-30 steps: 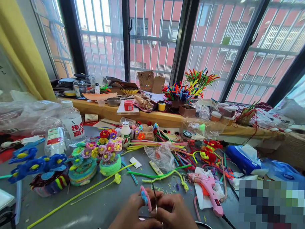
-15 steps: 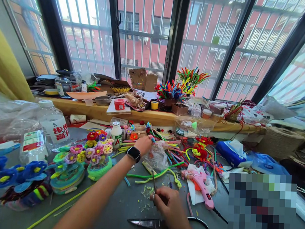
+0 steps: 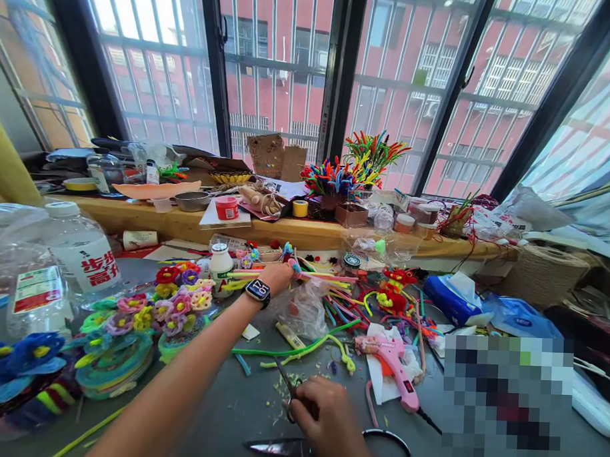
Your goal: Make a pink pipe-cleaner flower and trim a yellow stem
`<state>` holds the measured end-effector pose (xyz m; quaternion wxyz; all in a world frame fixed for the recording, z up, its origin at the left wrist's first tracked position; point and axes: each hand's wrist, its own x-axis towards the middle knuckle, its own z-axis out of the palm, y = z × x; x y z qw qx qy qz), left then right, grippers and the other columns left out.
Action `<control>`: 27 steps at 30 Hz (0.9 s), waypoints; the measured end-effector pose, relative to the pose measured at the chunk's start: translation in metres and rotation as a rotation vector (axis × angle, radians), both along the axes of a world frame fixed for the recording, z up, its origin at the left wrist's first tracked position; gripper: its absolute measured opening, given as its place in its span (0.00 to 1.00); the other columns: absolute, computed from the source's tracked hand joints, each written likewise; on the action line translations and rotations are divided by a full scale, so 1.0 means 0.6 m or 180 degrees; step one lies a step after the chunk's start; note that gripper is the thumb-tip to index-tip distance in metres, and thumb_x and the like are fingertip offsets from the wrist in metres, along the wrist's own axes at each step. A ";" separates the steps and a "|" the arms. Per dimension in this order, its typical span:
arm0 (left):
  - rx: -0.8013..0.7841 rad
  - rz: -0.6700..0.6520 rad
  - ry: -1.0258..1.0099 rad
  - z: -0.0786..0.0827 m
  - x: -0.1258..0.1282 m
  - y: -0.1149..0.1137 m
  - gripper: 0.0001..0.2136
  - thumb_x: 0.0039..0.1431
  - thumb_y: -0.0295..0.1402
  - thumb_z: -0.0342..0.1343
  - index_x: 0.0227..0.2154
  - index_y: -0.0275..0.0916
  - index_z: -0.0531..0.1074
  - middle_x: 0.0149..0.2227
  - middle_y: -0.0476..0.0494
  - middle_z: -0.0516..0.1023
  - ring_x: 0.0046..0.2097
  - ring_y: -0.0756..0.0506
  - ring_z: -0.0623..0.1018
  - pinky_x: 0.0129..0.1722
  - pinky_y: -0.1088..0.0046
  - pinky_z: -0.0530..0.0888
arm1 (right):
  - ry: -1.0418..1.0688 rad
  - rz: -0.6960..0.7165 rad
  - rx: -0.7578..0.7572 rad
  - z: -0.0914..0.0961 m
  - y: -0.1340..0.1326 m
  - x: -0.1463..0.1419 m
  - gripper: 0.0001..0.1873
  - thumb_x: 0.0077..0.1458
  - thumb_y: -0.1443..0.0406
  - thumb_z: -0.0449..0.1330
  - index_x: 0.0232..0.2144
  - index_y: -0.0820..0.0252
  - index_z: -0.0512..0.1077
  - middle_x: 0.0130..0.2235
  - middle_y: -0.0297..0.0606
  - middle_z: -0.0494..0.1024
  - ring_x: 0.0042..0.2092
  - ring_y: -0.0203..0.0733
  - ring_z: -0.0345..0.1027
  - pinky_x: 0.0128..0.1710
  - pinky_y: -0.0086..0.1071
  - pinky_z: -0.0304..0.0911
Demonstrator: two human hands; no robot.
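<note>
Fingers of my right hand (image 3: 323, 409), lower centre of the frame, are curled round the handles of small scissors (image 3: 293, 393); my left hand (image 3: 277, 279) stretches to mid-frame, where I cannot tell whether its fingers grip anything. Across the grey bench (image 3: 228, 409), the fuzzy stems (image 3: 340, 279) lie heaped just right of my left hand, a crumpled plastic bag (image 3: 302, 312) below them. The pink glue gun (image 3: 397, 372) rests right of centre, and large scissors (image 3: 282, 448) lie at the bottom edge. At my left fingertips shows a small pink-and-blue piece (image 3: 294, 265); clippings (image 3: 278, 388) dot the bench near the small blades. I judge this a reach between cuts; the next move calls for a light, sure pinch, clear of the bag.
</note>
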<state>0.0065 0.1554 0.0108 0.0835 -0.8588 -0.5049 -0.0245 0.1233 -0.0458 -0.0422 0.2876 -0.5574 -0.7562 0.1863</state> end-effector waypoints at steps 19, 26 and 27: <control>0.1029 -0.0082 0.0004 0.147 -0.016 -0.072 0.20 0.57 0.39 0.33 0.32 0.30 0.67 0.31 0.34 0.74 0.33 0.40 0.74 0.27 0.69 0.66 | -0.0363 -0.0641 -0.0287 0.005 0.015 0.031 0.08 0.46 0.70 0.53 0.26 0.59 0.73 0.27 0.35 0.75 0.30 0.37 0.67 0.29 0.24 0.54; 0.0956 -0.0042 -0.0184 0.121 -0.057 -0.148 0.16 0.55 0.36 0.36 0.28 0.36 0.69 0.27 0.41 0.75 0.30 0.43 0.74 0.25 0.73 0.64 | -0.0295 -0.0888 -0.0340 -0.005 0.031 0.054 0.09 0.46 0.70 0.53 0.29 0.64 0.73 0.28 0.44 0.75 0.31 0.44 0.68 0.32 0.31 0.58; 0.0933 -0.0058 -0.0247 0.114 -0.062 -0.157 0.15 0.55 0.35 0.37 0.27 0.37 0.69 0.25 0.43 0.75 0.29 0.45 0.74 0.25 0.74 0.63 | -0.0259 -0.0898 -0.0320 -0.005 0.032 0.055 0.10 0.46 0.70 0.53 0.29 0.65 0.73 0.29 0.44 0.75 0.31 0.44 0.68 0.32 0.32 0.58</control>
